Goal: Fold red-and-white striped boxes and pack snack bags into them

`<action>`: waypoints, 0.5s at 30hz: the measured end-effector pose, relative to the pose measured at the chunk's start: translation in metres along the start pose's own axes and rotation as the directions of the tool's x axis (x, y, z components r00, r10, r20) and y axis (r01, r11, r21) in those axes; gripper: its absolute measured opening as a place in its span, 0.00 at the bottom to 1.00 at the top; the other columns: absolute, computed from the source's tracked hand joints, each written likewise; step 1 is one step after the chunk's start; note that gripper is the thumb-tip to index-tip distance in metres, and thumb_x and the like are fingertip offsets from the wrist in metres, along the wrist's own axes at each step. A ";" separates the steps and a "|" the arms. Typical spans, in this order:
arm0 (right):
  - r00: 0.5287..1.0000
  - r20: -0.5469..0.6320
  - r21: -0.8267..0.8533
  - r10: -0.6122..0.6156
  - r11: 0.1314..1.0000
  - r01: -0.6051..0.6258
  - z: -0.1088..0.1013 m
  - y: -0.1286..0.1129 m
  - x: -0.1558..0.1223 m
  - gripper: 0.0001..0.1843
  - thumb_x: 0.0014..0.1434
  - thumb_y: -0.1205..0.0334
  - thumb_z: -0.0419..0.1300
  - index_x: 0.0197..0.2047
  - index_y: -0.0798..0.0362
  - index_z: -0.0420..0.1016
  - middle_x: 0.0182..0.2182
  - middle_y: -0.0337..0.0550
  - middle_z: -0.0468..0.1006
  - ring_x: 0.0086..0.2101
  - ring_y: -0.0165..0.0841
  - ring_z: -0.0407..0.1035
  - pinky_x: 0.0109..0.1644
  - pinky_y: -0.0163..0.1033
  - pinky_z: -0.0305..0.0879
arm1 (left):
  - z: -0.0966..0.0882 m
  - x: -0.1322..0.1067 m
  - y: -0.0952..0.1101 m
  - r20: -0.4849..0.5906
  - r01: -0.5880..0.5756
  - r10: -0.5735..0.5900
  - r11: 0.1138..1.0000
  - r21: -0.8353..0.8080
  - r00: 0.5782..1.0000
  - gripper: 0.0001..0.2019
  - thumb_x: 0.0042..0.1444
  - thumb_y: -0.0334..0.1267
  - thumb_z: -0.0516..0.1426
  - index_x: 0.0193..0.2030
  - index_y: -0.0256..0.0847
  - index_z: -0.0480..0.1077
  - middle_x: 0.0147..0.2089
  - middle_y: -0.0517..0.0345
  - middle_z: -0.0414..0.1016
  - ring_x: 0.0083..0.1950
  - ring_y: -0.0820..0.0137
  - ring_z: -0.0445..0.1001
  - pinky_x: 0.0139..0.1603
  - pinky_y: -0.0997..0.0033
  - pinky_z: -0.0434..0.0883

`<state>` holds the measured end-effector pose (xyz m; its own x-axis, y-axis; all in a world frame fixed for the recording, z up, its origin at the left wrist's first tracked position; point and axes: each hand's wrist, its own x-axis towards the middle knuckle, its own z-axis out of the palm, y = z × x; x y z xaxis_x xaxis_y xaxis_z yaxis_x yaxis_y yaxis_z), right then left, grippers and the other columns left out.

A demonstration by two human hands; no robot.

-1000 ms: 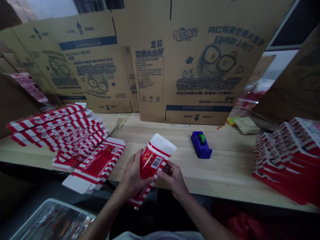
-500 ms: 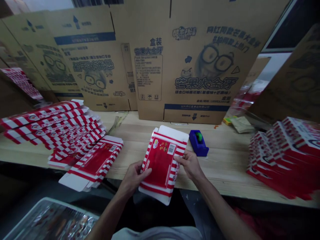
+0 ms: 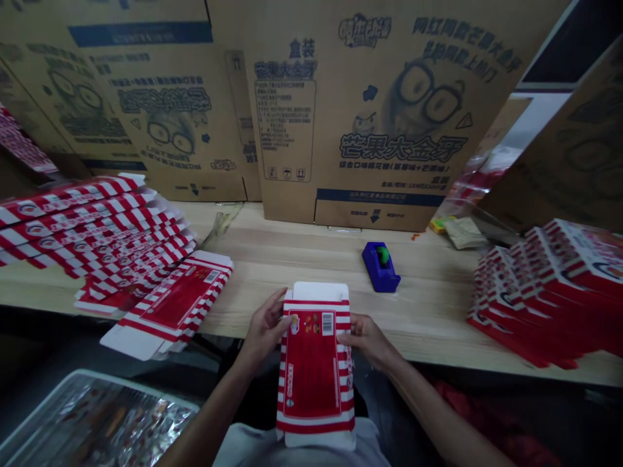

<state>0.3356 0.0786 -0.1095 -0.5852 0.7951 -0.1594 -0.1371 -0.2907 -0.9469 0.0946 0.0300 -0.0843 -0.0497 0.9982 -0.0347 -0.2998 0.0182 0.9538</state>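
Note:
A red box with red-and-white striped edges and white end flaps (image 3: 312,370) is held upright in front of my body, its barcode side facing me. My left hand (image 3: 267,331) grips its left edge near the top, thumb on the face. On the opposite edge, my right hand (image 3: 370,338) pinches the box with the thumb in front. The fingers behind the box are partly hidden. Beyond it on the table stands a blue tape dispenser (image 3: 381,267) with a green core, touched by neither hand.
Flat striped cartons (image 3: 175,295) lie fanned at left beside a leaning stack (image 3: 97,227). Boxes (image 3: 549,292) are piled at right on the wooden table (image 3: 272,246). Large cardboard cartons (image 3: 287,162) wall off the back. A plastic bin (image 3: 92,415) with wrapped items sits lower left.
Both hands have brought the box down and closer to my body, turning it straighter. My left hand now grips nearer its top. The view has shifted slightly.

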 end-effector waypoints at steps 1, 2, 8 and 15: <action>1.000 0.005 0.002 -0.001 1.000 0.001 0.002 0.004 -0.004 0.23 0.47 0.58 0.71 0.45 0.57 0.75 0.38 0.48 0.82 0.38 0.38 0.77 0.45 0.44 0.72 | 0.000 0.002 -0.005 -0.015 -0.002 0.002 1.000 0.001 1.000 0.36 0.48 0.41 0.65 0.63 0.37 0.60 0.58 0.42 0.73 0.55 0.60 0.74 0.54 0.62 0.73; 1.000 -0.012 0.008 -0.019 1.000 0.019 0.003 0.007 -0.007 0.25 0.47 0.58 0.71 0.48 0.55 0.72 0.40 0.47 0.81 0.39 0.38 0.77 0.46 0.45 0.72 | -0.001 0.003 -0.011 -0.025 0.003 -0.003 1.000 0.003 1.000 0.35 0.48 0.41 0.66 0.62 0.37 0.62 0.58 0.43 0.73 0.56 0.60 0.74 0.55 0.62 0.72; 0.935 -0.262 -0.164 -0.240 0.966 0.202 -0.006 0.013 0.000 0.30 0.46 0.59 0.71 0.53 0.48 0.69 0.45 0.43 0.78 0.35 0.31 0.75 0.41 0.39 0.73 | -0.003 -0.002 -0.027 -0.032 0.108 -0.108 0.994 0.011 0.994 0.31 0.47 0.42 0.66 0.58 0.36 0.68 0.51 0.47 0.78 0.49 0.61 0.77 0.49 0.62 0.74; 0.875 -0.200 -0.503 -0.442 0.813 0.295 -0.014 0.018 0.008 0.13 0.57 0.52 0.61 0.33 0.51 0.82 0.36 0.46 0.80 0.39 0.37 0.73 0.45 0.43 0.70 | -0.005 -0.005 -0.022 0.031 0.009 -0.018 0.962 0.271 0.999 0.15 0.57 0.46 0.58 0.32 0.35 0.77 0.35 0.55 0.78 0.38 0.68 0.74 0.40 0.73 0.69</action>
<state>0.3393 0.0871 -0.1319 -0.2917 0.9302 0.2230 0.1174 0.2661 -0.9568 0.0967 0.0239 -0.1064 -0.0142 0.9990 -0.0427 -0.0305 0.0423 0.9986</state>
